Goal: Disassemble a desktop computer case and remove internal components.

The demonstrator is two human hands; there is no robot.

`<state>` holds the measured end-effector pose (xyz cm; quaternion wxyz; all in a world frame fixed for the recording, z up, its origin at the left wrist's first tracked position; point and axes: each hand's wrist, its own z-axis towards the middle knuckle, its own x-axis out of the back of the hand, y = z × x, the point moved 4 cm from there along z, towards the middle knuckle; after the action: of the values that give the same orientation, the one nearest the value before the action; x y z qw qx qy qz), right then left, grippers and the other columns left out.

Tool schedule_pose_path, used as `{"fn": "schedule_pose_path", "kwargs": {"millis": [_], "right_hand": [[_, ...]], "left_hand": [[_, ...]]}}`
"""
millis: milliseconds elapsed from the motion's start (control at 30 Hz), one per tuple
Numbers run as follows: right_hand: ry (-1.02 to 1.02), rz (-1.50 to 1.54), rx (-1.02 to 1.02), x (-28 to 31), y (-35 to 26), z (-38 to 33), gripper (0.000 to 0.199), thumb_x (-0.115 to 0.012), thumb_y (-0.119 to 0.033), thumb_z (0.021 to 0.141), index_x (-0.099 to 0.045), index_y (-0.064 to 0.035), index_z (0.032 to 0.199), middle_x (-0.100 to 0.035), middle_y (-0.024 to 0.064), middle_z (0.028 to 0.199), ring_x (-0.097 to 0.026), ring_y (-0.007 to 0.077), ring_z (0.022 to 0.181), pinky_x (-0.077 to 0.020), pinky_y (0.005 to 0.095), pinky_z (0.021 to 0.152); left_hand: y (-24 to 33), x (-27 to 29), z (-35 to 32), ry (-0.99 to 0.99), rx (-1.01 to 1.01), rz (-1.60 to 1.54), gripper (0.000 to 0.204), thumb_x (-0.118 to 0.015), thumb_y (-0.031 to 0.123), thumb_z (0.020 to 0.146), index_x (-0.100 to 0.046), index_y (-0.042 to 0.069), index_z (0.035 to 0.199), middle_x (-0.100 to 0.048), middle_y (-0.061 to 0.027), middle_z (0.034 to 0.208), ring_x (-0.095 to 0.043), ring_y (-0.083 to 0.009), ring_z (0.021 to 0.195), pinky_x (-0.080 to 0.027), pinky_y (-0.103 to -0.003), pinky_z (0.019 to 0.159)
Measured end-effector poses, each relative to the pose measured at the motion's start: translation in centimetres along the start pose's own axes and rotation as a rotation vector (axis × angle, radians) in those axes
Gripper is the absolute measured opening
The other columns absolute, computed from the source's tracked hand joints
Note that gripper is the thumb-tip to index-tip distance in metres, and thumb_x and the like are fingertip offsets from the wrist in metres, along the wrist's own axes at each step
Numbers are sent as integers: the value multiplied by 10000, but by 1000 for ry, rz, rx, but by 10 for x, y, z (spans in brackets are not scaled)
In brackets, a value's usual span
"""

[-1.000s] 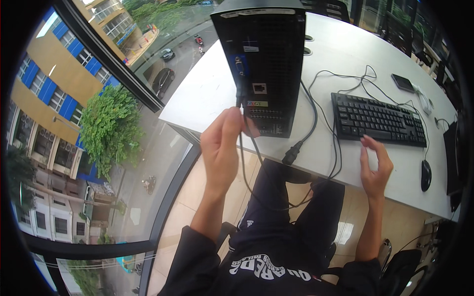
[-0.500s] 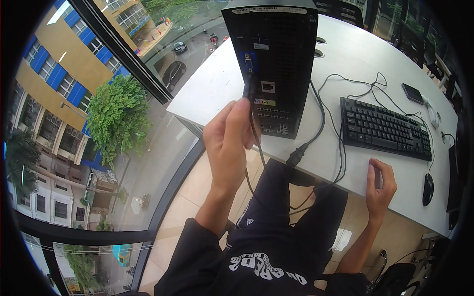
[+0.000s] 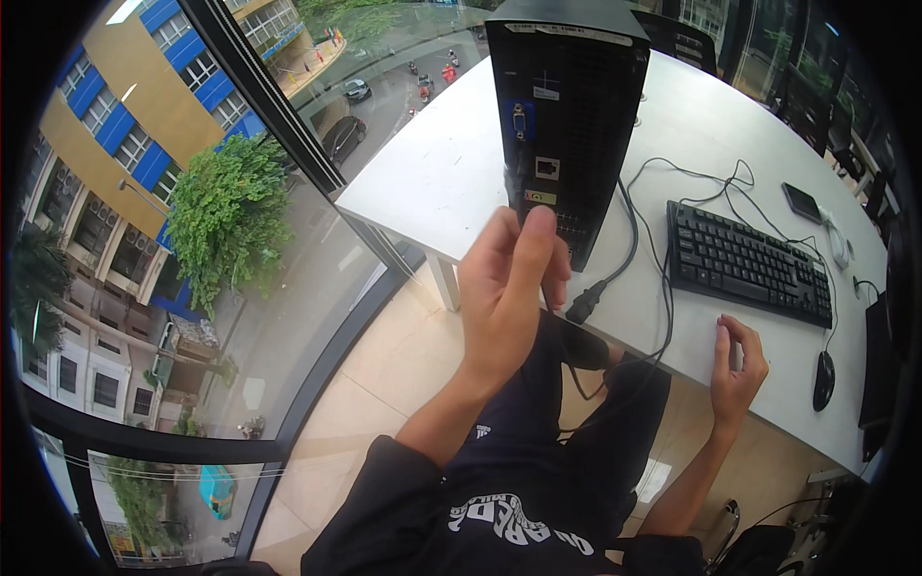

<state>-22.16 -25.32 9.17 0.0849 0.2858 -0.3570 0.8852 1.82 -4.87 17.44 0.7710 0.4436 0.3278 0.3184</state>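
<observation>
In front of me a black computer tower stands upright on the white table, its back with the ports facing me. My left hand is closed in a pinch before the lower part of that back. Between its fingers is a thin black cable, mostly hidden by the hand; whether its end touches a port I cannot tell. The blue video port above it has nothing plugged in. At the table's front edge my right hand rests with fingers loosely curled, thumb apart, and holds nothing.
A thick power cord with a black plug hangs over the front edge beside the tower. To the right lie a black keyboard, a mouse and a phone, with thin cables around them. A window frame borders the left side.
My left hand has moved right and slightly down across the tower's back, still pinching the cable. The tower and table also sit a little farther right in view. The right hand has barely moved.
</observation>
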Motion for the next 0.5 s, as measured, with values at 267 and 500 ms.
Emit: {"fn": "schedule_pose_path", "kwargs": {"millis": [267, 500], "right_hand": [[10, 19, -42, -2, 5, -2, 149, -631, -44, 951, -720, 29, 1046, -735, 129, 981, -703, 214, 919, -529, 324, 865], [38, 204, -167, -6, -7, -13, 187, -610, -89, 971, -712, 47, 1048, -737, 120, 998, -686, 195, 946, -520, 338, 912]], "left_hand": [[-8, 1, -3, 51, 103, -236, 531, -385, 372, 1111, -428, 86, 666, -491, -61, 557, -482, -133, 471, -397, -257, 492], [25, -1, -56, -136, -239, -89, 412, -460, 66, 1029, -512, -14, 628, -430, -46, 487, -451, -161, 406, -349, -295, 427]]}}
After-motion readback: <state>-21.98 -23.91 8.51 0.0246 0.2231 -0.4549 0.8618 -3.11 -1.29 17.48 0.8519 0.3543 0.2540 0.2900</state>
